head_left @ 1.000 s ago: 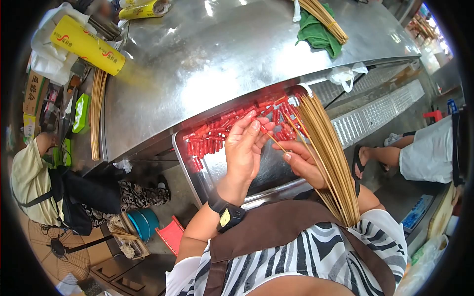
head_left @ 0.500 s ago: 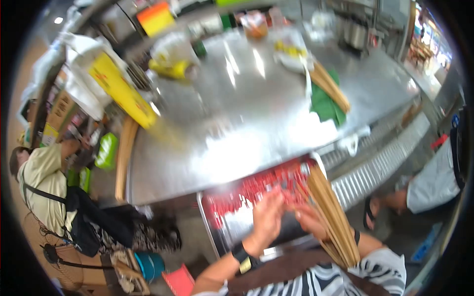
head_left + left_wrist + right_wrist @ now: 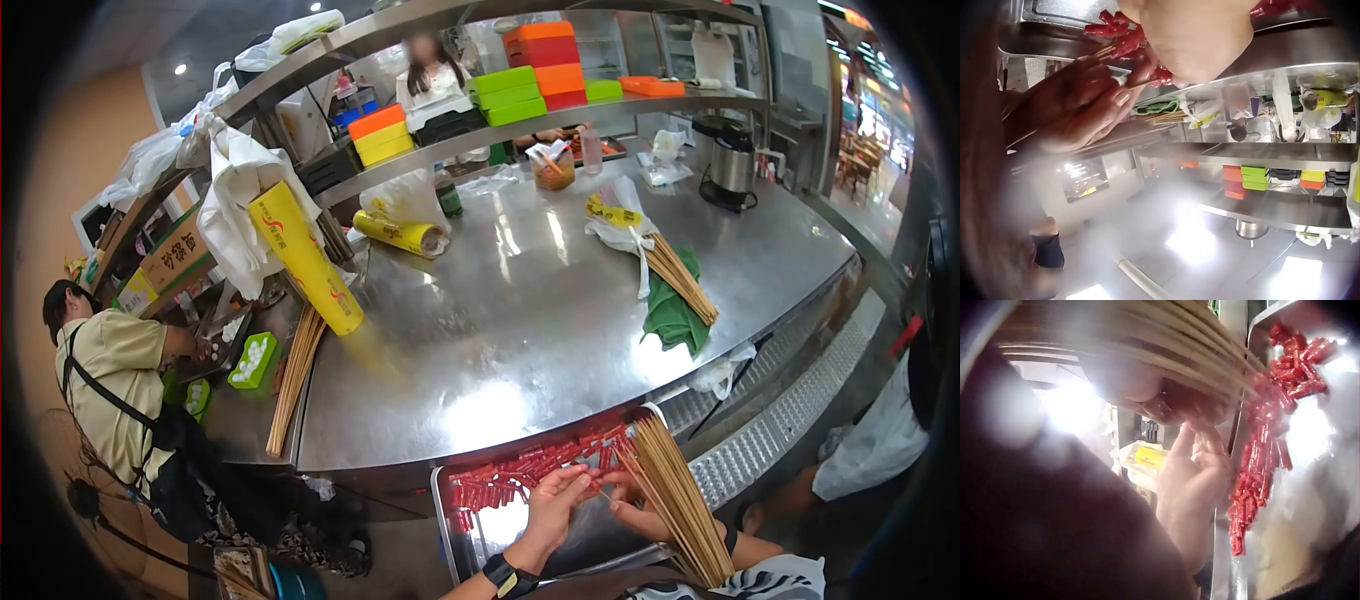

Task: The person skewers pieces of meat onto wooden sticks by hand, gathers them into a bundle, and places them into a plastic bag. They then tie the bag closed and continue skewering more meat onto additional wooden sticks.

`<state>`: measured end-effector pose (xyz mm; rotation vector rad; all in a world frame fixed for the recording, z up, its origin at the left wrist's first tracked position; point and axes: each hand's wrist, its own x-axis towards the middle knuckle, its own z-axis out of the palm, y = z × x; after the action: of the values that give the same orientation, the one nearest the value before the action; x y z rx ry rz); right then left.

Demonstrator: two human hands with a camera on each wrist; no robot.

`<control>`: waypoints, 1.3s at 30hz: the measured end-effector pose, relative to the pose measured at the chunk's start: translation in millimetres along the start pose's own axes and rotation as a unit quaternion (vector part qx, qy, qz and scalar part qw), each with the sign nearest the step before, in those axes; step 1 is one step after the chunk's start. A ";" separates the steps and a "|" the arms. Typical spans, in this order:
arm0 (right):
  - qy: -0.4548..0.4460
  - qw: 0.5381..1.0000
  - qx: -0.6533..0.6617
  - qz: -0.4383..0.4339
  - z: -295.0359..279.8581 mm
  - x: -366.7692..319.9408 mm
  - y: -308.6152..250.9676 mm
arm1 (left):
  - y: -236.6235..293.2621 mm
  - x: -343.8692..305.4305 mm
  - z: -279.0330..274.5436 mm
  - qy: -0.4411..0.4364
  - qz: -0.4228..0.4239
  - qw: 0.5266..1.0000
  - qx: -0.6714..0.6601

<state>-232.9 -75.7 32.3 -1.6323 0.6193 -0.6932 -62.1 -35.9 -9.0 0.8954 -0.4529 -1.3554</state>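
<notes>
My left hand (image 3: 548, 512), in the head view, pinches a small red piece (image 3: 1163, 76) between thumb and fingers. Just to its right, my right hand (image 3: 637, 510) holds a thin bamboo skewer (image 3: 1141, 84), its tip at that red piece in the left wrist view. A thick bundle of bamboo skewers (image 3: 682, 490) lies along the right hand and forearm. Both hands are over a metal tray (image 3: 440, 510). Many short, glossy red pieces (image 3: 1254, 469) lie in rows and a loose heap along the tray's far side.
Beyond the tray stretches a steel table (image 3: 430, 370). On it are a green cloth (image 3: 672, 315) under more skewers (image 3: 680, 275), a yellow film roll (image 3: 400, 235) and a steel pot (image 3: 733, 165). Another person (image 3: 120, 370) works at left; someone's legs (image 3: 870, 440) show at right.
The head view has tilted up, so the hands and tray sit lower and the shelf behind the table shows. Both hands stay together over the tray, with the skewer bundle still at the right.
</notes>
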 end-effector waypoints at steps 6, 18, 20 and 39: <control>-0.163 0.964 -0.192 -0.086 -10.2 8.7 -36.6 | -3.5 10.0 -12.5 -0.030 0.015 0.979 0.199; -0.269 0.951 -0.150 0.018 1.6 1.7 12.1 | 42.4 8.1 41.2 -0.113 -0.049 0.978 0.169; -0.246 0.953 -0.176 -0.016 0.2 -1.2 12.8 | 43.2 6.0 41.8 -0.104 -0.060 0.979 0.166; -0.152 0.973 -0.171 -0.037 -5.5 -2.9 3.2 | 51.6 -8.0 39.8 -0.047 -0.039 0.992 0.111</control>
<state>-239.0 -77.8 29.5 -2.0415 0.4738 -0.3886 -60.3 -41.5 56.5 1.0427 -0.6571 -1.4412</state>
